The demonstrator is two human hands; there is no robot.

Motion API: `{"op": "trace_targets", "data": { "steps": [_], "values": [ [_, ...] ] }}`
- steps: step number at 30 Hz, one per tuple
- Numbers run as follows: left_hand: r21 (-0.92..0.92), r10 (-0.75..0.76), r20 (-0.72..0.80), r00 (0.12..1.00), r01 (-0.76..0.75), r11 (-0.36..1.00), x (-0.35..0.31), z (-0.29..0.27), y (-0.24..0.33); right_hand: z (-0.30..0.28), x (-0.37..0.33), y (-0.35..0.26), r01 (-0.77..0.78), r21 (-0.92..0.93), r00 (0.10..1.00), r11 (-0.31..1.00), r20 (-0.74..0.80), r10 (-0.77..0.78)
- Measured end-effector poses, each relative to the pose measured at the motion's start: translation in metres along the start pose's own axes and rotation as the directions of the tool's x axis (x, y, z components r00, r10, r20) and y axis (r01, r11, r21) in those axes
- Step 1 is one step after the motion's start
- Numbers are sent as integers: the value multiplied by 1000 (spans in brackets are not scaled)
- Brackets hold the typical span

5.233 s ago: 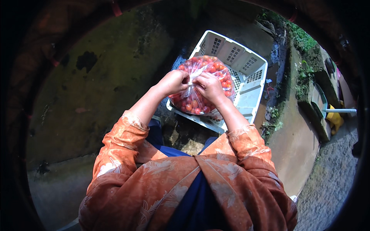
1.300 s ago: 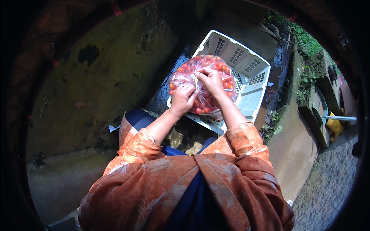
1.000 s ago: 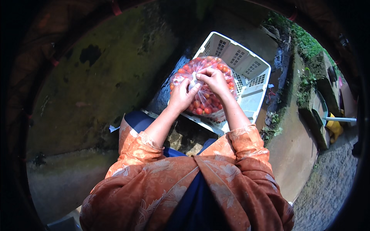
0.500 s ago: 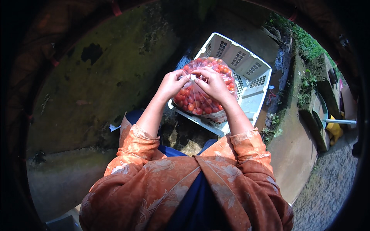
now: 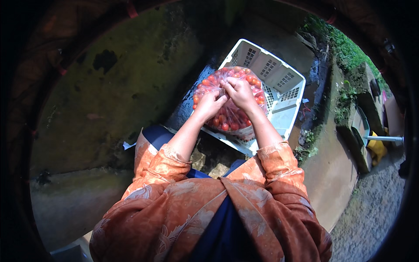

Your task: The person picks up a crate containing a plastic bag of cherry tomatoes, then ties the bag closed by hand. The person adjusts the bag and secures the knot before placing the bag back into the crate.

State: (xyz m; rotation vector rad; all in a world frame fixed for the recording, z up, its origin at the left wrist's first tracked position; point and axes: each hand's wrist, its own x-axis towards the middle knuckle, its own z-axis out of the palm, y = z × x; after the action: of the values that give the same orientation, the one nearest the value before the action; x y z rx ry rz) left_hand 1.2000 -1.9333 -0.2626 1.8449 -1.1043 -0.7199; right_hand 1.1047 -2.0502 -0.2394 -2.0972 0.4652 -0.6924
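A clear plastic bag (image 5: 231,125) full of small red tomatoes sits inside a white plastic crate (image 5: 286,118) with slotted walls. My left hand (image 5: 210,105) pinches the gathered top of the bag from the near left. Just beyond it, my right hand (image 5: 238,91) grips the same gathered plastic, thumb and fingers pressed together. The two hands nearly touch over the middle of the bag. Tomatoes show through the film all round them, and the bag's mouth is hidden under my fingers.
Right of the crate runs a concrete ledge (image 5: 329,166) with green plants (image 5: 345,48) behind. Farther right lie a yellow object (image 5: 377,150) and a pale handle (image 5: 386,139). A white scrap (image 5: 128,145) lies on the dark, damp ground left of my knee.
My hands have drawn together over the bag's top; the left moved right and nearer to me. The spread plastic between them is now bunched up.
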Motion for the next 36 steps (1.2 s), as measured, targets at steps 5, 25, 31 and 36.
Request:
{"op": "trace_targets", "data": {
  "steps": [5, 25, 31, 36],
  "values": [
    [-9, 173, -180, 968, -178, 984, -5, 18, -4, 7, 12, 11, -46, -132, 997, 990, -68, 38],
    [127, 223, -240, 945, -198, 972, -17, 22, -10, -44, 38, -12, -224, -156, 954, 962, 166, 249],
    [154, 300, -295, 907, -265, 952, -15, 25, -15, -18, 16, -18, -66, -564, 843, 823, 410, 349],
    [222, 344, -284, 895, -288, 932, -16, 24, -22, -5, 11, 2, -168, -210, 880, 963, 407, 242]
  ]
}}
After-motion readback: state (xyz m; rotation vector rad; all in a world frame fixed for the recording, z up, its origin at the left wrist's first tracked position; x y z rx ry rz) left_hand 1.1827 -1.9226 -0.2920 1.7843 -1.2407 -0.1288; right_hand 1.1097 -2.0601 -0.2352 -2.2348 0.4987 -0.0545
